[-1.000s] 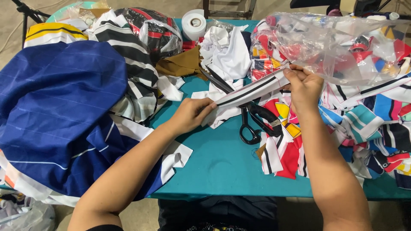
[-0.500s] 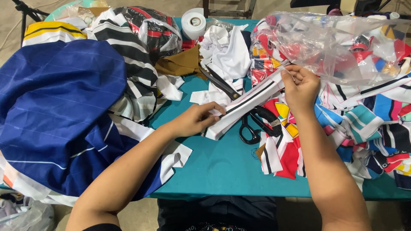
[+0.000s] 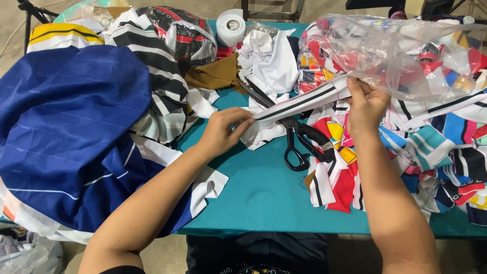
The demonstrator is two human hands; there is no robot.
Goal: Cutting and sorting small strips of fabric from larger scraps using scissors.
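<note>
A: The white strip with the black stripe (image 3: 299,101) has swung up since a second ago, its right end now at the mouth of the clear plastic bag (image 3: 406,56), so it looks stretched taut for checking.

B: Left hand (image 3: 223,133) pinches the low end, fingers closed on the cloth. Right hand (image 3: 366,104) grips the high end tight (bag edge possibly caught too, hard to tell).

A: Black scissors (image 3: 304,139) lie untouched beneath, on the teal table (image 3: 264,198)
</note>
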